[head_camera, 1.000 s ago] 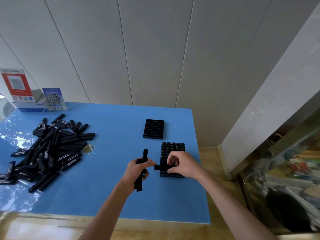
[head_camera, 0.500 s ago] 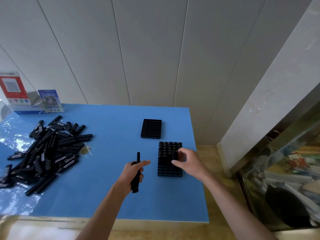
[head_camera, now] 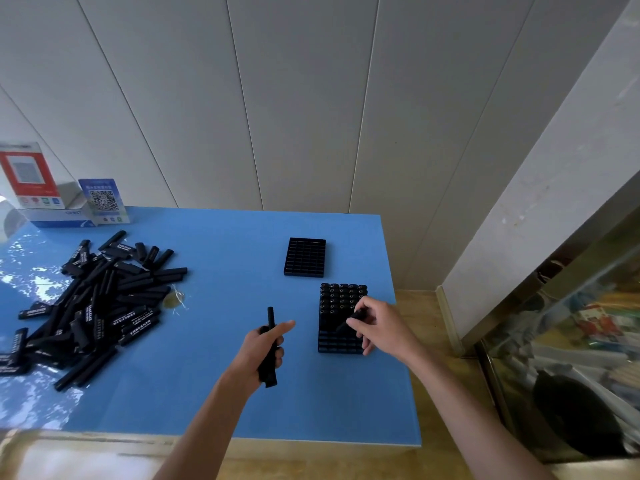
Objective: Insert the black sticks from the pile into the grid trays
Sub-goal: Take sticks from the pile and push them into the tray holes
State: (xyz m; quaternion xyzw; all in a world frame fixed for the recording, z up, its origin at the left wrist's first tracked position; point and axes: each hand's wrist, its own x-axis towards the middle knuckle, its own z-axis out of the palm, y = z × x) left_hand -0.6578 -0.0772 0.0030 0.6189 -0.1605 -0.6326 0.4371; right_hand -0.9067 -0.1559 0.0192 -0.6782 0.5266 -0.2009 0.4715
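A pile of black sticks (head_camera: 93,306) lies on the left of the blue table (head_camera: 214,258). Two black grid trays stand on the right: the far tray (head_camera: 305,257) holds nothing, the near tray (head_camera: 341,306) has sticks standing in its far rows. My left hand (head_camera: 263,348) grips black sticks (head_camera: 270,344) upright just left of the near tray. My right hand (head_camera: 377,327) pinches one black stick (head_camera: 351,320), tilted, over the near tray's middle rows; its lower end is down among the cells.
Two QR-code signs (head_camera: 104,200) and a white box (head_camera: 52,214) stand at the table's back left. A small clear wrapper (head_camera: 173,301) lies beside the pile. The table's right edge runs close to the trays; a glass cabinet (head_camera: 571,341) is on the right.
My right hand took a stick from my left hand, carried it over the near tray and now tilts it down into the cells. My left hand stayed put, holding its sticks.
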